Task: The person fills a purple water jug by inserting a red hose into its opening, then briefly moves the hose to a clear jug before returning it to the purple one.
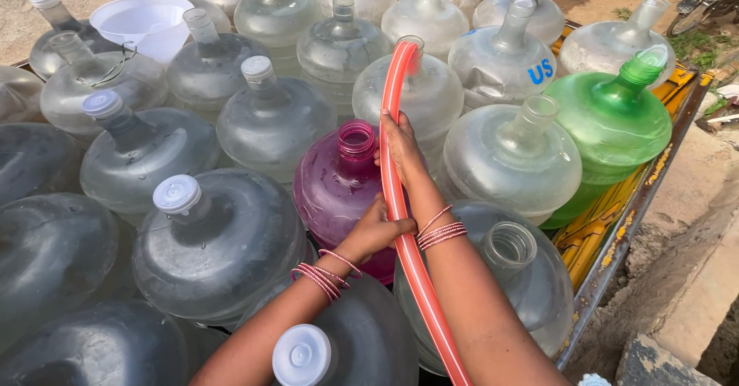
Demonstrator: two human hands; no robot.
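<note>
Item: water-jug filling, in progress, seen from the head view.

Hose (pixel 394 170): red-orange, flexible; runs up from the bottom edge between both forearms; its far end sits in the neck of a clear jug (pixel 419 97) at the middle of the load; whether water is running cannot be told.

Right hand (pixel 400 149): closed round the hose below that neck, fingers wrapped on it.

Left hand (pixel 375 230): lower down, fingers curled against the hose beside the purple jug (pixel 346 182); grip looks closed, though the far side of the fingers is hidden.

Purple jug: uncapped, neck open, just left of the hose.

Capped stock: several clear jugs on the left and near side carry white caps, for example one (pixel 177 194) at left and one (pixel 302 355) at the bottom edge; judged already dealt with.

Uncapped stock: green jug (pixel 612 120) with a green neck, the clear jug (pixel 514 155) beside it, the near clear jug (pixel 508 243) under the right forearm, and most of the back rows; judged still to do.

White funnel (pixel 146 23): resting among the far-left jugs, untouched.

Carrier: yellow cart edge (pixel 627 228) at right; bare ground beyond.

Estimate: roughly a third capped; the greater part remains.
</note>
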